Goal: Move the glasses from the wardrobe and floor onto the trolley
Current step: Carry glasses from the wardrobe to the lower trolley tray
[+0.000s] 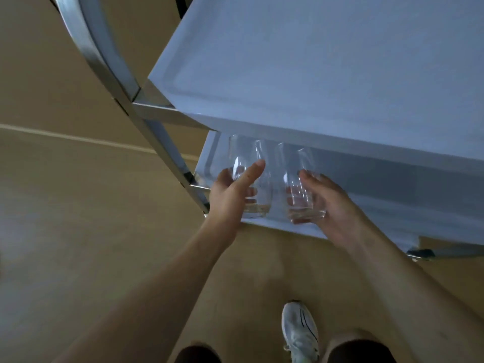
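Note:
Two clear drinking glasses are at the front edge of the trolley's lower white shelf (366,205). My left hand (230,195) is wrapped around the left glass (248,163), thumb across its front. My right hand (330,205) grips the right glass (293,166) from the right side. Both glasses stand roughly upright, tilted a little away from me, with their bases at the shelf's front lip. I cannot tell whether the bases rest on the shelf. The trolley's upper white shelf (314,74) overhangs the glass rims.
The trolley's shiny metal frame post (110,72) runs diagonally at the left, with a crossbar joining the shelves. A caster bracket (421,254) shows at the lower right corner. Tan floor lies all around. My white shoe (300,334) is on the floor below the shelf.

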`<state>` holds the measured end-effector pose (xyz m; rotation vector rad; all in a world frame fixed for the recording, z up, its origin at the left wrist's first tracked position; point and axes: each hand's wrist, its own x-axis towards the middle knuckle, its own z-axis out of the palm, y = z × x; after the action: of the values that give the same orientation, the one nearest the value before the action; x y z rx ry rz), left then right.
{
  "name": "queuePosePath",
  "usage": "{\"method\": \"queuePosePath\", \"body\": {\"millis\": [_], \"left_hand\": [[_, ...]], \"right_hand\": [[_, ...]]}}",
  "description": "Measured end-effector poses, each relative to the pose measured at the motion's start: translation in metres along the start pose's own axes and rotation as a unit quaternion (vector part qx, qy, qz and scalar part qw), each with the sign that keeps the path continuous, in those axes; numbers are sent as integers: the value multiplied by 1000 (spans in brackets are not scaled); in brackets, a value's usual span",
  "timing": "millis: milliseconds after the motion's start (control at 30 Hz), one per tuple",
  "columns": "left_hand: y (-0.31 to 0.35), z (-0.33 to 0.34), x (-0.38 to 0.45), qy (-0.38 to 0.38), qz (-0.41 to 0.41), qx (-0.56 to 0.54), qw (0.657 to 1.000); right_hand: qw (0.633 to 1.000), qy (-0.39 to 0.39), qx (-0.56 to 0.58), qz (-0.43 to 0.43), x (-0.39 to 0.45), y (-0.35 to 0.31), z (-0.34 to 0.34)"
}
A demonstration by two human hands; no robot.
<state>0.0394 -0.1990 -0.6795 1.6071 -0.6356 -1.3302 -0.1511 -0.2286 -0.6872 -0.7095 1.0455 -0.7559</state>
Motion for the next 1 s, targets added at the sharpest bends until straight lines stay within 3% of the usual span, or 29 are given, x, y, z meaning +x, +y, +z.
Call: {"method": "queuePosePath", "body": {"millis": [500,633,733,867,1000], "left_hand": [[-19,37,95,-39,195,36,979],[-17,38,113,-44,235,32,971],[-19,40,127,-48,256,12,965],[-18,52,149,-41,284,-6,958],[-18,57,170,-37,325,8,945]], "right_hand": [[987,32,59,-143,73,11,-36],[983,31,26,-179,84,6,-44],[968,88,0,-234,98,3,-46],[923,214,-65,-314,117,2,-43],[905,223,-91,-350,133,-7,-47]]}}
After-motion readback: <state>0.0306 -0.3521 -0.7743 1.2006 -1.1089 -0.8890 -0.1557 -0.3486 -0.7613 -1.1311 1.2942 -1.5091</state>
